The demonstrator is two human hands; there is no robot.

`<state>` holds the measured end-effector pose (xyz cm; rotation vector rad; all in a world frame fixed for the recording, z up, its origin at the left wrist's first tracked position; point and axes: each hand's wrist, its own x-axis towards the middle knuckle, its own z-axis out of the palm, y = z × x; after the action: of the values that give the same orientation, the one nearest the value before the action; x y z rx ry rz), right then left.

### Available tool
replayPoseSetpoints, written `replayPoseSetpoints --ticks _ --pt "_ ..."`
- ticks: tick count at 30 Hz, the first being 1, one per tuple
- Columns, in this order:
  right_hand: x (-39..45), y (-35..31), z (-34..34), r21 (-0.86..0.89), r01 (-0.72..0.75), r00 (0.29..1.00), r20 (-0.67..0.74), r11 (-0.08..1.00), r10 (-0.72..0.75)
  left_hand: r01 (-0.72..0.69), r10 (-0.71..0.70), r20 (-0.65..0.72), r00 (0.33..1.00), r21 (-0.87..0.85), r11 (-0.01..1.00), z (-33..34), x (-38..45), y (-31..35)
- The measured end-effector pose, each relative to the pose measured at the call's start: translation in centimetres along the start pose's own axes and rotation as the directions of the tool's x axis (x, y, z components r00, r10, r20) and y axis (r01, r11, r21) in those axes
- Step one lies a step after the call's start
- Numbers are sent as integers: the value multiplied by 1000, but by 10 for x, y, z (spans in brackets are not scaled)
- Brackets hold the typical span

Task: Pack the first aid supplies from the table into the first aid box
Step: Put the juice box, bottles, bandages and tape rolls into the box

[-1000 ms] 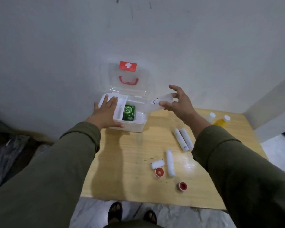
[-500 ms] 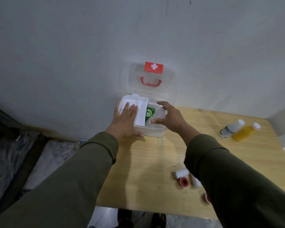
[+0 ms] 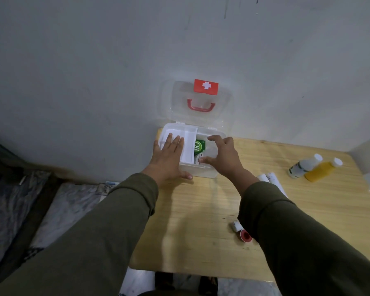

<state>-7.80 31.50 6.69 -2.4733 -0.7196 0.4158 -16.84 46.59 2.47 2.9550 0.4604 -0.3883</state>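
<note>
Since half a second ago only the right hand (image 3: 223, 158) has shifted, fingers now spread over a clear bottle lying in the first aid box (image 3: 198, 171). Left hand (image 3: 169, 155) lies flat on the white tray (image 3: 188, 144). A cramped bottle might jam against the green packet (image 3: 199, 145). Two bottles (image 3: 314, 168) remain on the table (image 3: 201, 221).

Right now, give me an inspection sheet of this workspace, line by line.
Surface: wooden table, against a grey wall.
Job's things: first aid box open, lid up; green packet inside; white bottle, yellow bottle, white rolls and red-cored tape on the table.
Clutter: nothing seen.
Hands: left hand flat on the box's white tray; right hand over the box, setting in a clear bottle.
Cables: nothing seen.
Surroundings: marble-patterned floor.
</note>
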Motion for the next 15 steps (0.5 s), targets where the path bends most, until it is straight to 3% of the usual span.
replayPoseSetpoints --ticks 7,15 --pt "7 1 9 42 -55 997 50 998 53 -4 4 1 1000 3 1000 -1 0 1" --pt "13 -7 17 273 -122 975 215 954 63 2 -2 7 1000 -2 1000 -1 -1 1"
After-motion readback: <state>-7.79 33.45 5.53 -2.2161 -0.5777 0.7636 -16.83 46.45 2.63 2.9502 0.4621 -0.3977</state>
